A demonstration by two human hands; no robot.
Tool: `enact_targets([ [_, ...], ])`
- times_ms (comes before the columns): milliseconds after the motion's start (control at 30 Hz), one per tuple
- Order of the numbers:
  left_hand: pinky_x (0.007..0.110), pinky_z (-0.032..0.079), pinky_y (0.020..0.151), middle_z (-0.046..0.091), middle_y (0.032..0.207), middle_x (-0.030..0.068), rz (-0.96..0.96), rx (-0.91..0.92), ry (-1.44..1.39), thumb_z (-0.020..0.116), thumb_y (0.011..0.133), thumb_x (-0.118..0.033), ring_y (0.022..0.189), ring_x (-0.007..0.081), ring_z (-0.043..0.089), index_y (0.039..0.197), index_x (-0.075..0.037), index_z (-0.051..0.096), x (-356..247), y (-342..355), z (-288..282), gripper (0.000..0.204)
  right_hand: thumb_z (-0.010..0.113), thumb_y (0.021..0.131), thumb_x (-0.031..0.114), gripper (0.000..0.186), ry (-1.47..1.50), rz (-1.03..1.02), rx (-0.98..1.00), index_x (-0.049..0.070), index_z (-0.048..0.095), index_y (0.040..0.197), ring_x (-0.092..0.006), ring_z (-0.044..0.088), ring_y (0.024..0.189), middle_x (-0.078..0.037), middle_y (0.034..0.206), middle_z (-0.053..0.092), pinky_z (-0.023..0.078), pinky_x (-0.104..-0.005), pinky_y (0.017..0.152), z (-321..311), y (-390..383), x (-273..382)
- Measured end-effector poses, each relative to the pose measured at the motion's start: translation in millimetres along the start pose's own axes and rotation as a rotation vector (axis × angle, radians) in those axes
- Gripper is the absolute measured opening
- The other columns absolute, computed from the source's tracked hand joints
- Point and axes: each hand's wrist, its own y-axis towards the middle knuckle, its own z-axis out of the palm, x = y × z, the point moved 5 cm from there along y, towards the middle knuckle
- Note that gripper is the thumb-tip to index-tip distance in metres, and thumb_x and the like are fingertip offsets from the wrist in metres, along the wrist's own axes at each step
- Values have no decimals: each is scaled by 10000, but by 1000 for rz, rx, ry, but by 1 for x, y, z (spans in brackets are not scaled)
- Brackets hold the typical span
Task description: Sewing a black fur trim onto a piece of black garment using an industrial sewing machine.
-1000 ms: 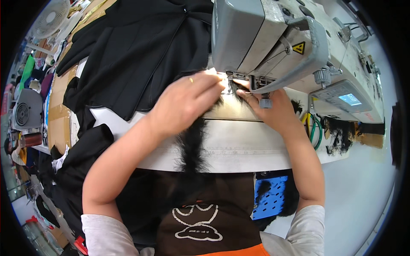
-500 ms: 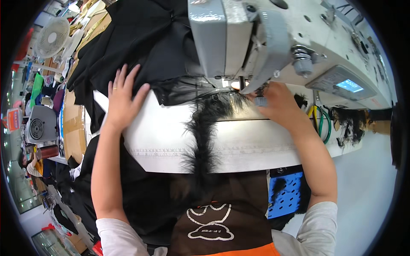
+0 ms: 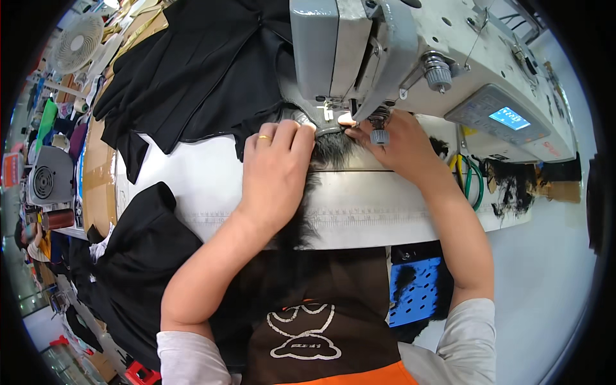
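A black garment (image 3: 212,70) spreads over the machine bed on the left, its edge running under the presser foot of a sewing machine (image 3: 314,58). Along that edge lies a strip of black fur trim (image 3: 332,151), which hangs on down toward the front of the bed, partly hidden by my arm. Just left of the foot, my left hand (image 3: 276,170) is closed, fingertips gripping the fur trim and fabric edge. My right hand (image 3: 404,147) pinches the trim's edge right of the foot; its fingers are partly behind the thread tension knob.
Scissors with yellow handles (image 3: 455,168) and a green-handled pair (image 3: 475,183) lie right of my right forearm, near black fur scraps (image 3: 510,186). A lit control panel (image 3: 510,117) is on the machine. More black cloth (image 3: 141,256) hangs at the lower left. A blue pedal (image 3: 417,292) shows below.
My left hand has moved right, from lying spread on the garment to gripping the trim by the presser foot. My right hand has closed in on the trim's edge. The view shifted slightly.
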Motion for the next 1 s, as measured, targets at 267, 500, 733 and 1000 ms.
enact_targets([
  [267, 392, 508, 925, 584, 1072, 90, 165, 226, 141, 631, 827, -57, 1019, 263, 586, 1223, -31, 588, -1, -4, -8, 399, 750, 782, 151, 221, -60, -59, 93, 74, 650, 964, -287, 670, 951, -77, 983, 662, 552, -422, 830, -5, 4, 14],
  [500, 656, 252, 1176, 426, 1491, 224, 96, 389, 216, 621, 817, 1, 1415, 447, 371, 1486, -38, 454, -6, -34, -47, 691, 759, 798, 154, 242, -44, -46, 24, 87, 628, 991, -280, 654, 990, -62, 997, 658, 540, -416, 856, -8, 4, 14],
  [733, 713, 96, 1201, 50, 1685, 278, -199, 676, 207, 819, 686, -79, 1548, 541, 39, 1635, -67, 141, 33, -62, -74, 1167, 756, 807, 145, 230, -61, -77, -36, 89, 629, 990, -276, 634, 1023, -60, 1012, 642, 526, -411, 912, -11, 4, 14],
  [1000, 687, 83, 1220, 150, 1702, 218, -93, 476, 813, 589, 774, 79, 1572, 483, 87, 1645, -97, 217, 111, -85, -109, 964, 727, 874, 228, 243, -16, -103, 72, 112, 729, 1088, -323, 620, 984, -86, 1054, 685, 516, -436, 862, -7, 7, 16],
])
